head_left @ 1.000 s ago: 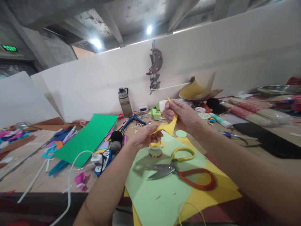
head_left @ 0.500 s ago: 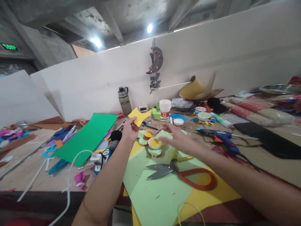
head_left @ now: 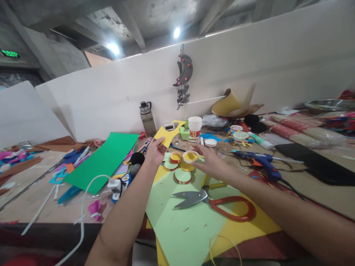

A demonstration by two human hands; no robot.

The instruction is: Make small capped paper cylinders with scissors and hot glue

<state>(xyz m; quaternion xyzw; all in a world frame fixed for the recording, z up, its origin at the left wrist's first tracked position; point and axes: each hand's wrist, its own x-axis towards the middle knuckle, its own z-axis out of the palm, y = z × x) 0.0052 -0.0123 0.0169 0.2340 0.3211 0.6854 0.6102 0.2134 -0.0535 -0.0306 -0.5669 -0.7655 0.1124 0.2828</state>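
Note:
My left hand (head_left: 155, 151) is closed on a piece of yellow paper (head_left: 166, 135), held up above the table. My right hand (head_left: 210, 161) pinches a small round ring with a yellow disc (head_left: 190, 156), lifted just above the table. Beside it lie similar rings: a red-banded one (head_left: 175, 157) and a light green-topped one (head_left: 183, 176). Below them, scissors with red and yellow handles (head_left: 216, 201) rest on a light green sheet (head_left: 183, 221) over a yellow sheet (head_left: 249, 225).
A dark green sheet (head_left: 104, 160) lies at left, with paper scraps and a white cable (head_left: 83, 207). A water bottle (head_left: 146, 119), a white cup (head_left: 194, 126) and a blue glue gun (head_left: 260, 160) stand further back. A white partition wall closes the far side.
My hands have parted: the left carried the yellow paper away to the far left, the right reached down and picked up the yellow-disc ring. The glue gun is now uncovered.

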